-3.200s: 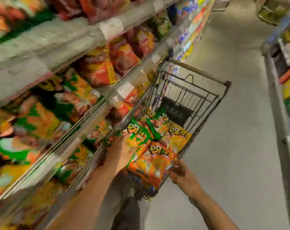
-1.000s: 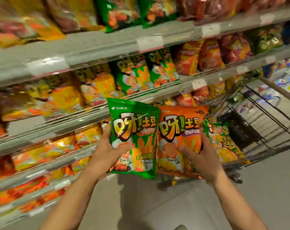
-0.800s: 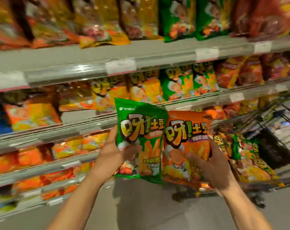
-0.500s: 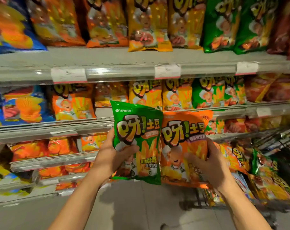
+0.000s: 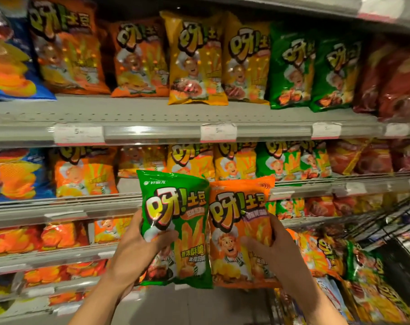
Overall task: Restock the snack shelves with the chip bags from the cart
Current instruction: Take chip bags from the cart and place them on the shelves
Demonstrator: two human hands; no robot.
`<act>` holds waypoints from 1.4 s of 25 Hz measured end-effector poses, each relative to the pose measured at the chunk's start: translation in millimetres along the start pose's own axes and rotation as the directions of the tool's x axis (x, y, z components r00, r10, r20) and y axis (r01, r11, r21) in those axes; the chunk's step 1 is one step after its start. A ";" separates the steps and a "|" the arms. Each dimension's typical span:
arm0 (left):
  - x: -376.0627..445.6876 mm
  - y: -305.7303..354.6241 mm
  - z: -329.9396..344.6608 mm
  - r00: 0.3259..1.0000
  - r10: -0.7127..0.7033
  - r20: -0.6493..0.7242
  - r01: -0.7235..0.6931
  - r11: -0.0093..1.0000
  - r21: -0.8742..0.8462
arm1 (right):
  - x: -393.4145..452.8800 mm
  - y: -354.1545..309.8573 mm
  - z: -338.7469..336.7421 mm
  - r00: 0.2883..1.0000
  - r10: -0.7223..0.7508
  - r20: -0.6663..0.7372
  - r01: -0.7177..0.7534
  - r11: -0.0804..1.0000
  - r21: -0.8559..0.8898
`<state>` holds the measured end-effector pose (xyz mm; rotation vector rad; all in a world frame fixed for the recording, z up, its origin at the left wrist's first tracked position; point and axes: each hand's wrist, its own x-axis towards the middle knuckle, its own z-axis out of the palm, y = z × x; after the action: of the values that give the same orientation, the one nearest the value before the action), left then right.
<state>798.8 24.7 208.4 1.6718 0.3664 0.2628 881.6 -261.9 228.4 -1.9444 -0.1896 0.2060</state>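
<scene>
Left hand [image 5: 138, 252] grips green bag [image 5: 175, 228], right hand [image 5: 276, 254] grips orange bag [image 5: 239, 231], both upright at lower centre; matching green facings [image 5: 290, 165] sit up-right, nearer the right hand.

**You're in a supermarket snack aisle**

You're facing tiered metal shelves [image 5: 152, 113] packed with chip bags [image 5: 194, 59], price tags [image 5: 218, 133] clipped along the edges, and what looks like a wire cart [image 5: 391, 221] at right.
</scene>
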 end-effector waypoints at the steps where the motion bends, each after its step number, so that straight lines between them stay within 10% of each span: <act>1: 5.5 2.5 15.7 1.000 0.011 0.015 -0.011 1.000 0.014 | 4.6 6.0 -14.6 1.000 0.009 -0.003 -0.009 1.000 0.015; 11: 58.9 119.9 245.9 0.946 0.206 0.251 -0.233 0.969 0.081 | 64.1 38.0 -263.3 0.983 0.119 -0.139 -0.106 0.989 0.101; 16: 107.5 210.0 336.3 0.924 0.354 0.143 -0.356 0.934 -0.013 | 102.7 21.8 -371.7 0.967 0.011 -0.253 0.033 0.985 0.171; 23: 210.6 295.5 401.6 0.871 0.468 -0.152 -0.478 0.877 -0.041 | 155.9 8.0 -404.6 0.948 -0.134 -0.289 0.182 0.972 0.146; 35: 254.1 289.7 451.0 0.915 0.376 -0.146 -0.391 0.916 -0.089 | 183.7 19.2 -405.0 0.947 -0.210 -0.244 0.243 0.964 0.113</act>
<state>1229.1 -321.3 425.2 1.6056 0.1073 0.6742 1155.1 -591.5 349.8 -1.7719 -0.2373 -0.1548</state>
